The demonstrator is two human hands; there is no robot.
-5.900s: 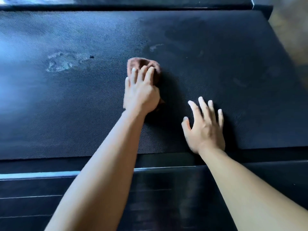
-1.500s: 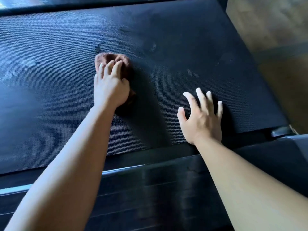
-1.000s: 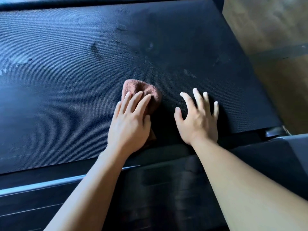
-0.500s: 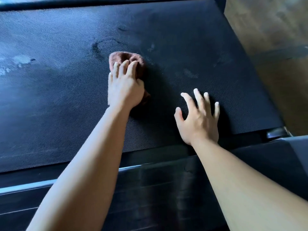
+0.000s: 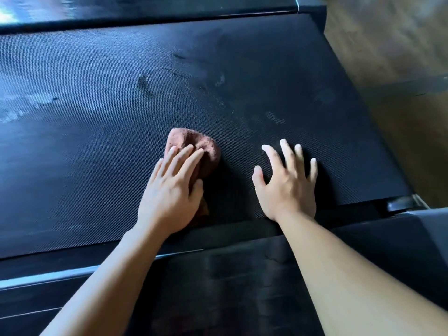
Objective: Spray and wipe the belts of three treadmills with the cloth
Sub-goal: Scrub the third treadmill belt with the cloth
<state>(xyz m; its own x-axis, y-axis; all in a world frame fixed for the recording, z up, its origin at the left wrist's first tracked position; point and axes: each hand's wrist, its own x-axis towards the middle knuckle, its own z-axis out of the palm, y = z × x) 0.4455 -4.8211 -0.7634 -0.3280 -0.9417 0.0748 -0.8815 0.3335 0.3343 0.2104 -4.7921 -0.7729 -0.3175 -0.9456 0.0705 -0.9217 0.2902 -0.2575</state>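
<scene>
My left hand (image 5: 169,192) flat on cloth (image 5: 194,144), near side of belt (image 5: 84,178) | right hand (image 5: 286,187) splayed, empty | far-left spray patches (image 5: 24,105) unwiped; I judge belt part-done.

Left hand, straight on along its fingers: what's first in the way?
Only belt: left hand and cloth would likely cross the pale smear, then reach the far side rail.

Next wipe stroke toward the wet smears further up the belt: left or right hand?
Left. The left hand presses flat on the brown cloth, with the wet smears on the belt beyond it. The right hand is spread bare on the belt, apparently bracing, with no cloth under it.
</scene>
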